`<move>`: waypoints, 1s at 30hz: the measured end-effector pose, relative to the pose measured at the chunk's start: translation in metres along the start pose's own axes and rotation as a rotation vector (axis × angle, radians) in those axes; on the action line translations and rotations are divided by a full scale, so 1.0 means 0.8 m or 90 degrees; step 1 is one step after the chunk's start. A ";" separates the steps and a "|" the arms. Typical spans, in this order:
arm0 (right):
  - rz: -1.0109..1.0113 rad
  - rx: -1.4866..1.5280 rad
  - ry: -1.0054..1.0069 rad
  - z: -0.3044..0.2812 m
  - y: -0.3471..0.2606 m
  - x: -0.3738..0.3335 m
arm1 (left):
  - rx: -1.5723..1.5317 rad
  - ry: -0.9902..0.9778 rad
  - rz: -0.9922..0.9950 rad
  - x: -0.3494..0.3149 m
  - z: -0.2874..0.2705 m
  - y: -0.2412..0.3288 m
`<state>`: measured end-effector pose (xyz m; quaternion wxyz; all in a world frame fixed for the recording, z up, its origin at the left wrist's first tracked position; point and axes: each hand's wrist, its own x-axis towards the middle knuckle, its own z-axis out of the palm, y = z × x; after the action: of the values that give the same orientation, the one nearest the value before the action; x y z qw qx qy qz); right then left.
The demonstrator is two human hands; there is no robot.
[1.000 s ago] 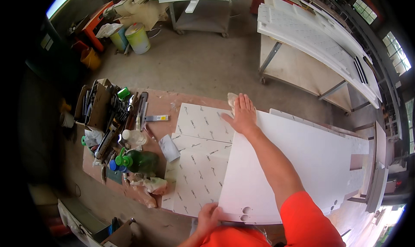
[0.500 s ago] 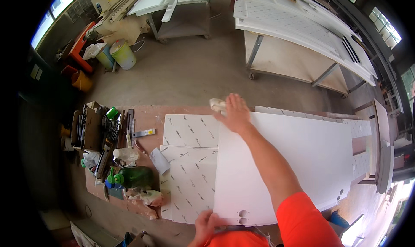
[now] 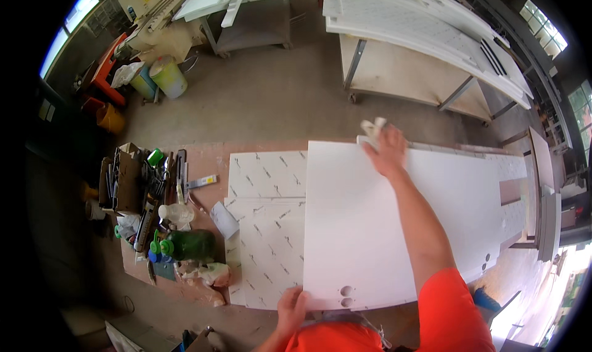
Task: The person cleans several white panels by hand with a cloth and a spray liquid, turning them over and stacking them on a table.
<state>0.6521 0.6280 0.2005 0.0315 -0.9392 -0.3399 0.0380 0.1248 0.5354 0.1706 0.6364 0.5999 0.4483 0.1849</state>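
Observation:
A large white panel lies flat on the workbench, with a pair of round holes near its front left corner and another pair towards the right. My right hand reaches over to its far edge and presses a crumpled cream-coloured cloth there; the cloth pokes out beyond the fingers. At the near left corner, my left hand grips the panel's edge, its fingers curled and partly hidden. Boards covered in printed protective film lie just left of the white panel.
On the bench's left end sit a cardboard box of tools, a green bottle, a clear bottle, a paper slip and crumpled plastic. Wheeled tables stacked with white panels stand beyond, near a yellow-green bucket.
My right hand has slid the cloth to the right along the panel's far edge. My left hand stays at the near left corner. The view has shifted slightly.

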 end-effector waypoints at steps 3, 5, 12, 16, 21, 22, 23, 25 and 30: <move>-0.157 0.054 0.006 0.008 -0.123 -0.077 | 0.021 -0.038 -0.019 0.008 -0.002 0.011; -0.257 0.042 0.017 0.014 -0.176 -0.147 | -0.047 -0.033 -0.131 0.006 -0.006 0.027; -0.403 0.179 -0.068 0.025 -0.181 -0.513 | -0.264 0.143 -0.151 0.012 -0.062 0.025; -0.273 0.086 -0.124 0.022 -0.104 -0.556 | -0.246 0.159 -0.136 0.013 -0.096 0.030; -0.032 0.038 0.013 0.002 -0.080 -0.542 | -0.236 0.139 -0.098 0.008 -0.115 0.039; -0.089 0.082 0.009 0.021 -0.102 -0.547 | -0.240 0.118 -0.094 0.008 -0.113 0.041; -0.140 0.126 0.007 0.040 -0.135 -0.551 | -0.242 0.091 -0.091 0.011 -0.107 0.045; -0.263 0.197 0.016 0.035 -0.198 -0.552 | -0.246 0.067 -0.078 0.013 -0.096 0.054; -0.147 0.052 -0.127 0.007 -0.117 -0.555 | -0.241 0.070 -0.043 0.024 -0.101 0.059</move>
<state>0.2516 0.4158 0.2248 0.0401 -0.8834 -0.4449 0.1415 0.0848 0.6082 0.2174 0.7184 0.4429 0.4594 0.2770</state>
